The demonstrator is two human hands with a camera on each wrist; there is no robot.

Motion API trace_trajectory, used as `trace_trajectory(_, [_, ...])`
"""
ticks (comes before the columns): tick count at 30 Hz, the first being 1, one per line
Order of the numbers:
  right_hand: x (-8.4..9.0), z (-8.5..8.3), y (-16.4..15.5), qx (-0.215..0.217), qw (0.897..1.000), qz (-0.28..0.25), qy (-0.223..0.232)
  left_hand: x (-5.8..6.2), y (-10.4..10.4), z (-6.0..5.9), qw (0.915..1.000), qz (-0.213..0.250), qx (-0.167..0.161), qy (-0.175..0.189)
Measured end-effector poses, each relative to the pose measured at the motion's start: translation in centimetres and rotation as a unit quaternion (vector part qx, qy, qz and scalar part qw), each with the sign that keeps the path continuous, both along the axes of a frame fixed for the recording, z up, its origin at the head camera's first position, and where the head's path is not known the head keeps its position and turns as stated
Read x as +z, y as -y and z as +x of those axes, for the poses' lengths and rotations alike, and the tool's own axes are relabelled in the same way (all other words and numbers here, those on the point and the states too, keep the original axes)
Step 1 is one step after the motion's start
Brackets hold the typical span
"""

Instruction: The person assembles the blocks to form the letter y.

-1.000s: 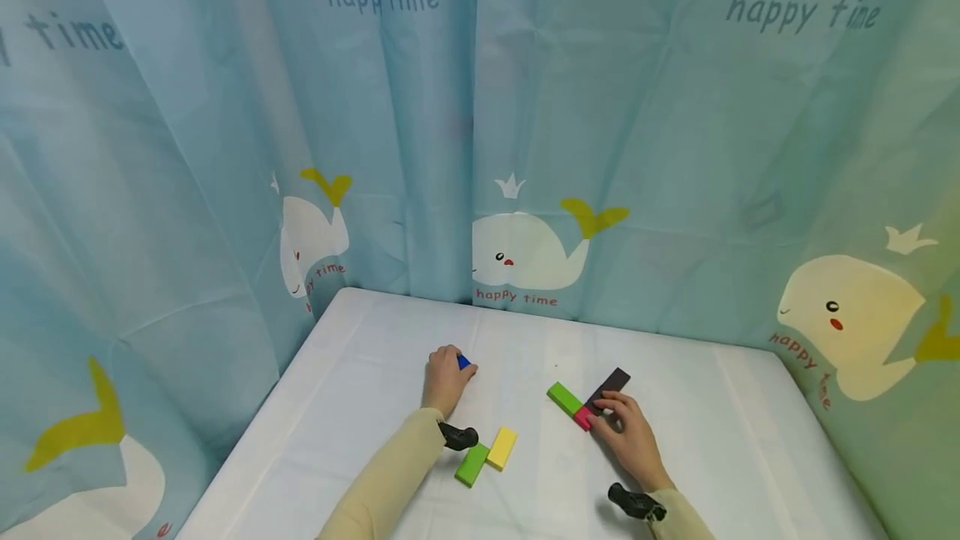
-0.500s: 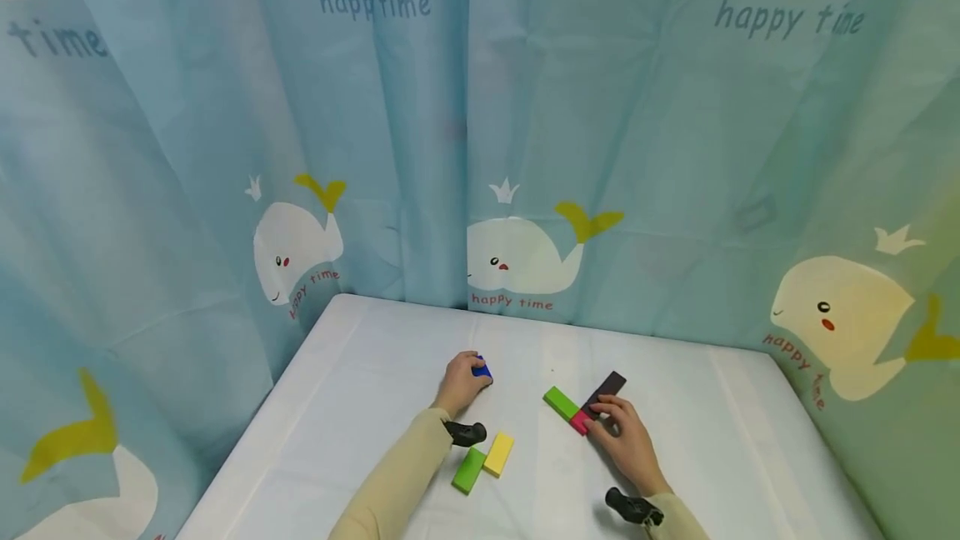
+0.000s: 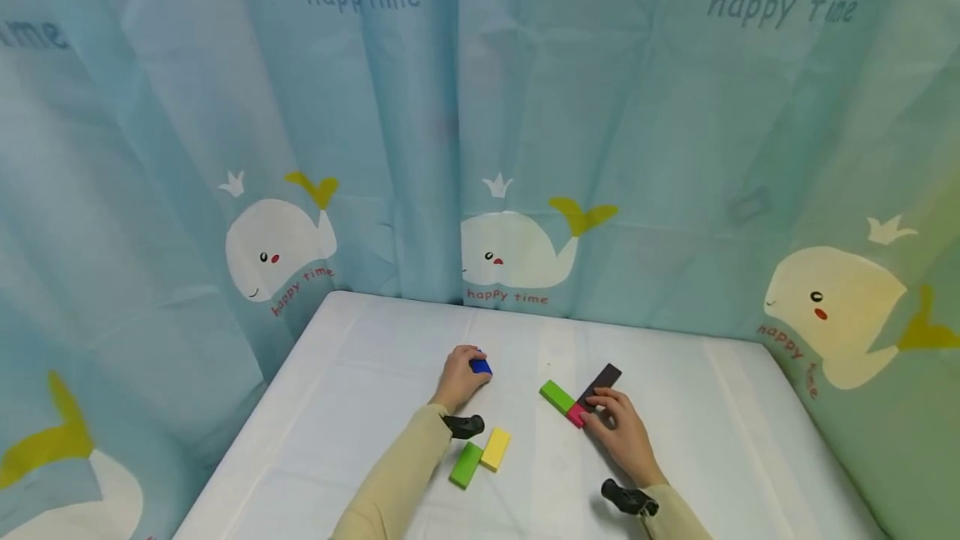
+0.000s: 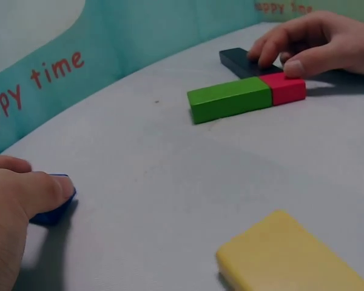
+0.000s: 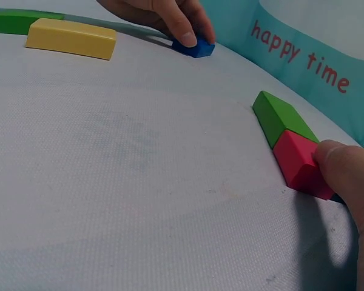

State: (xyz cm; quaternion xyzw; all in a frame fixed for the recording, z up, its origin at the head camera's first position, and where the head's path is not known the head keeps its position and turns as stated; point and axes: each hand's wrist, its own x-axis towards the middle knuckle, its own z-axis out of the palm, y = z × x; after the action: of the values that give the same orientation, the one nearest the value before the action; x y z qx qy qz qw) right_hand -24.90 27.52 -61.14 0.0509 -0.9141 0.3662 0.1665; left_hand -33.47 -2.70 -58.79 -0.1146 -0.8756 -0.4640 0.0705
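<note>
Two hands rest on blocks on a white table, its left edge well apart from the left hand, its right edge well beyond the right hand. Open tabletop runs from the small, angular blue block, gripped by the left hand toward the far side, to the far green block. Nearer, the near green block stands beside a yellow block. At right, the far green block meets a red block end to end, a dark block slanting off; the right thumb holds the red, its fingers the dark. Compared with a second ago, the left hand and blue block have shifted right.
</note>
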Motion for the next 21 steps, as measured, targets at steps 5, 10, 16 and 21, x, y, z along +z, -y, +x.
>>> trace_trajectory(5, [0.0,-0.1,-0.2,-0.001,1.0,0.001,-0.007,0.0,-0.8,-0.1,0.9996,0.009,0.023,0.01])
trace_trajectory(10, [-0.2,0.0,-0.3,0.001,1.0,0.002,-0.015,-0.5,-1.6,-0.6,0.998,0.029,0.055,0.001])
trace_trajectory(16, [0.0,0.0,-0.5,0.002,1.0,0.005,-0.002,-0.3,-3.4,-1.5,0.9914,0.081,0.102,0.015])
trace_trajectory(21, [-0.2,0.1,-0.3,0.002,1.0,0.001,-0.015,0.1,-4.8,-1.1,0.9905,0.084,0.107,0.022])
